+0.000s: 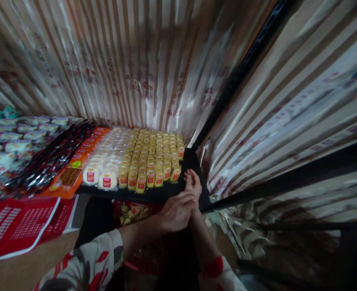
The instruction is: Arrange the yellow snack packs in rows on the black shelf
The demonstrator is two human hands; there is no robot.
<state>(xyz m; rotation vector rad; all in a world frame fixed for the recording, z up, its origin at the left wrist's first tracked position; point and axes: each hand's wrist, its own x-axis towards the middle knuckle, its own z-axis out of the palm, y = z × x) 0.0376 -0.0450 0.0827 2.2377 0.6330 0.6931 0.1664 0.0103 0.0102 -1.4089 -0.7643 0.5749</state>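
Observation:
My left hand (178,211) reaches across and is closed around my right wrist, just below the right hand. My right hand (193,185) is loosely curled, its fingers drawn together, and no object shows in it. Both hands are over the right end of a black shelf (154,196). Just left of the right hand stand rows of small yellow wrapped snacks (150,178) with red labels. Beside these are rows of white wrapped round packs (106,180), also with red labels.
An orange snack packet (66,178), dark shiny packs (49,155) and white packets (18,146) extend leftward. Red baskets (22,226) stand at lower left. More yellow packs (134,213) lie below the shelf edge. A black post (219,109) and plastic-covered corrugated walls (142,60) bound the shelf.

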